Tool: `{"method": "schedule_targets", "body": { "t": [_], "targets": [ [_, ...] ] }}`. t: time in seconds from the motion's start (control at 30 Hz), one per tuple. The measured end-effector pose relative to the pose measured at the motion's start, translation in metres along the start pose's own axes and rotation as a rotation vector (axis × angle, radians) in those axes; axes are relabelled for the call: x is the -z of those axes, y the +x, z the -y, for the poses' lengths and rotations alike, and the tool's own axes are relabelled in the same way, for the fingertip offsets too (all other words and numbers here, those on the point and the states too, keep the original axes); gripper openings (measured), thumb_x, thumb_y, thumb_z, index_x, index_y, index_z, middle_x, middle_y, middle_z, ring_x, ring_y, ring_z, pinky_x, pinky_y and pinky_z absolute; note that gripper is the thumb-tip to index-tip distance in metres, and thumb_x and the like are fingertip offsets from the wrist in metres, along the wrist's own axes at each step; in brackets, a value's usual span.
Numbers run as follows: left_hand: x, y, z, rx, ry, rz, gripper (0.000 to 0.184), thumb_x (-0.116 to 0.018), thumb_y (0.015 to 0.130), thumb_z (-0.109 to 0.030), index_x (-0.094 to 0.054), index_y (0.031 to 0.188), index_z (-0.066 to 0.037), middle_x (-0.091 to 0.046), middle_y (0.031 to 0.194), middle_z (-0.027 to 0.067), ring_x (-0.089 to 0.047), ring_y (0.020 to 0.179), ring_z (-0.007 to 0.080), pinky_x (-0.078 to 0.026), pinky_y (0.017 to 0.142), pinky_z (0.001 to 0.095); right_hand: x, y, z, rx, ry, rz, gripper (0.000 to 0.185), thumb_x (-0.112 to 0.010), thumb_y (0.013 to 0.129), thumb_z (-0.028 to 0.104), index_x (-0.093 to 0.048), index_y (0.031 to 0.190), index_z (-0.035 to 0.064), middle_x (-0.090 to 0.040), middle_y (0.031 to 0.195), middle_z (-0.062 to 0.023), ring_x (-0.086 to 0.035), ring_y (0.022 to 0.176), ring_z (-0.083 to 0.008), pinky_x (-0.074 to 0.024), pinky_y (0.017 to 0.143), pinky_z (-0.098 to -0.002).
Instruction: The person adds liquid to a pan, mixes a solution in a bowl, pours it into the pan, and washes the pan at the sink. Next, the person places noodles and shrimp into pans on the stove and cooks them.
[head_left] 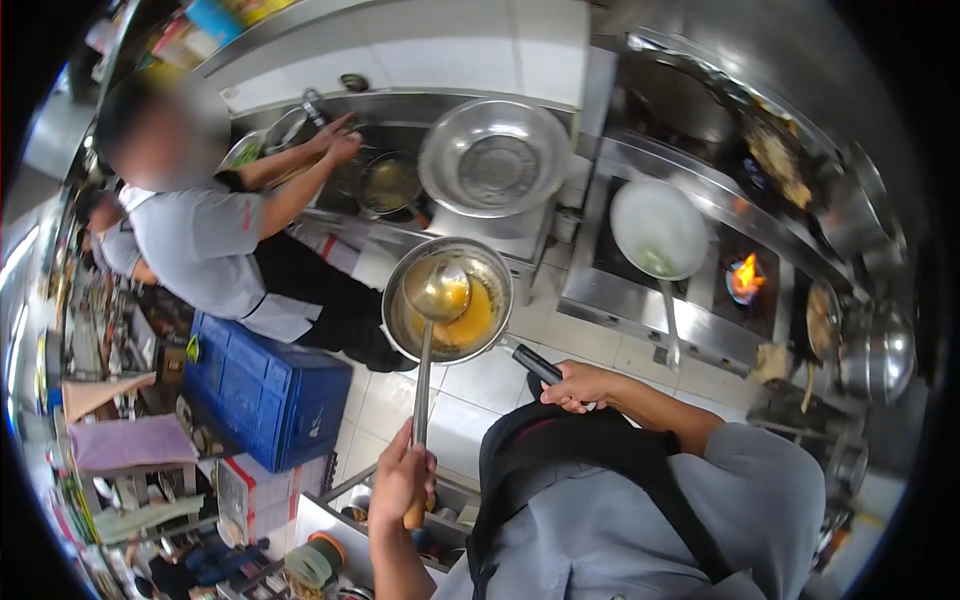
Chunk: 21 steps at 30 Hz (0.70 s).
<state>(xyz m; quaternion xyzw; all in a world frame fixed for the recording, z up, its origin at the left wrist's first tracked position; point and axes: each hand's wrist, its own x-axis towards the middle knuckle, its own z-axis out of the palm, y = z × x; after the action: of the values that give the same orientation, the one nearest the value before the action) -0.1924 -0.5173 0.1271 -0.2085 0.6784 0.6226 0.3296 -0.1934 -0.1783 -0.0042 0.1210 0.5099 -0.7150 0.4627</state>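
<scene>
As a flame (745, 279) burns on the stove (625, 313), the right hand (577, 386), fingers closed round the handle, holds a pan (396, 318) aloft; the left hand (402, 478), fingers wrapped snugly, holds a ladle (425, 370) inside. Yellow liquid (480, 318) already lies in both, neither emptied.

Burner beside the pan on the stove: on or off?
On. An orange flame, blue at its base, shows beside the pan.

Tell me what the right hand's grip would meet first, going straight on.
Past the black handle in the right grip, likely the pan's near rim; depth is unclear.
</scene>
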Motion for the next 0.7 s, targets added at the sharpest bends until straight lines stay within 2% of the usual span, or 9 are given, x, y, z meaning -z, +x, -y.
{"method": "schedule_targets", "body": {
  "t": [0.07, 0.1, 0.23, 0.4, 0.47, 0.53, 0.6, 0.67, 0.7],
  "targets": [
    [0.014, 0.017, -0.028, -0.018, 0.001, 0.064, 0.057, -0.048, 0.099, -0.016, -0.032, 0.153, -0.004, -0.056, 0.077, 0.0041, -0.050, 0.051, 0.0116, -0.043, 0.045, 0.0257, 0.001, 0.021, 0.025, 0.030, 0.120, -0.006, 0.016, -0.067, 0.085, 0.007, -0.051, 0.082, 0.0063, -0.045, 0.055, 0.0032, -0.042, 0.042, -0.0049, -0.0351, 0.037, -0.0244],
    [0.020, 0.027, -0.042, -0.042, -0.014, 0.072, 0.056, -0.048, 0.099, -0.017, -0.033, 0.151, -0.002, -0.057, 0.078, 0.0055, -0.049, 0.050, 0.0102, -0.043, 0.045, 0.0233, -0.003, 0.031, 0.040, 0.057, 0.142, 0.002, 0.018, -0.067, 0.086, 0.006, -0.050, 0.082, 0.0061, -0.045, 0.055, 0.0026, -0.042, 0.040, -0.0059, -0.0347, 0.036, -0.0249],
    [0.041, 0.069, -0.104, -0.031, 0.042, 0.057, 0.052, -0.046, 0.098, -0.015, -0.039, 0.147, -0.003, -0.057, 0.078, 0.0056, -0.050, 0.049, 0.0100, -0.043, 0.044, 0.0236, -0.010, 0.082, 0.097, 0.073, 0.220, -0.039, 0.019, -0.068, 0.086, 0.005, -0.049, 0.081, 0.0051, -0.046, 0.054, 0.0015, -0.042, 0.040, -0.0073, -0.0342, 0.036, -0.0261],
    [0.080, 0.148, -0.160, -0.074, 0.029, 0.165, 0.057, -0.047, 0.098, -0.016, -0.030, 0.149, 0.005, -0.058, 0.079, 0.0081, -0.052, 0.051, 0.0137, -0.044, 0.044, 0.0278, -0.019, 0.149, 0.169, 0.101, 0.144, -0.108, 0.027, -0.067, 0.087, 0.006, -0.049, 0.067, 0.0072, -0.044, 0.051, 0.0006, -0.042, 0.039, -0.0091, -0.0332, 0.037, -0.0274],
    [0.090, 0.187, -0.180, -0.085, -0.021, 0.145, 0.047, -0.047, 0.098, -0.015, -0.040, 0.142, -0.002, -0.058, 0.079, 0.0071, -0.052, 0.051, 0.0119, -0.043, 0.043, 0.0244, -0.013, 0.192, 0.192, 0.068, 0.291, -0.081, 0.034, -0.066, 0.087, 0.007, -0.047, 0.060, 0.0098, -0.044, 0.050, 0.0003, -0.041, 0.038, -0.0102, -0.0321, 0.037, -0.0284],
    [0.101, 0.230, -0.200, -0.085, -0.048, 0.210, 0.029, -0.047, 0.098, -0.015, -0.046, 0.125, -0.003, -0.057, 0.079, 0.0072, -0.051, 0.052, 0.0116, -0.042, 0.043, 0.0244, -0.008, 0.235, 0.215, 0.097, 0.324, -0.094, 0.034, -0.065, 0.088, 0.007, -0.046, 0.060, 0.0113, -0.044, 0.050, 0.0003, -0.040, 0.039, -0.0105, -0.0312, 0.037, -0.0282],
    [0.114, 0.288, -0.213, -0.031, -0.084, 0.222, 0.052, -0.048, 0.096, -0.014, -0.034, 0.143, 0.003, -0.057, 0.080, 0.0081, -0.051, 0.053, 0.0136, -0.044, 0.044, 0.0269, 0.002, 0.275, 0.247, 0.103, 0.337, -0.106, 0.032, -0.063, 0.088, 0.006, -0.047, 0.061, 0.0114, -0.045, 0.051, 0.0005, -0.040, 0.039, -0.0095, -0.0313, 0.037, -0.0270],
    [0.111, 0.331, -0.240, -0.020, -0.076, 0.223, 0.026, -0.047, 0.096, -0.015, -0.049, 0.118, -0.002, -0.057, 0.080, 0.0071, -0.051, 0.053, 0.0120, -0.043, 0.043, 0.0258, 0.014, 0.313, 0.283, 0.091, 0.400, -0.099, 0.029, -0.063, 0.089, 0.008, -0.050, 0.062, 0.0107, -0.046, 0.052, 0.0007, -0.040, 0.041, -0.0084, -0.0310, 0.038, -0.0251],
    [0.111, 0.354, -0.250, -0.015, -0.060, 0.228, 0.008, -0.047, 0.096, -0.015, -0.048, 0.097, -0.007, -0.057, 0.080, 0.0066, -0.051, 0.053, 0.0108, -0.043, 0.042, 0.0256, 0.017, 0.329, 0.301, 0.095, 0.410, -0.150, 0.028, -0.062, 0.088, 0.007, -0.051, 0.063, 0.0103, -0.045, 0.052, 0.0011, -0.041, 0.042, -0.0082, -0.0311, 0.038, -0.0244]
  ]
}}
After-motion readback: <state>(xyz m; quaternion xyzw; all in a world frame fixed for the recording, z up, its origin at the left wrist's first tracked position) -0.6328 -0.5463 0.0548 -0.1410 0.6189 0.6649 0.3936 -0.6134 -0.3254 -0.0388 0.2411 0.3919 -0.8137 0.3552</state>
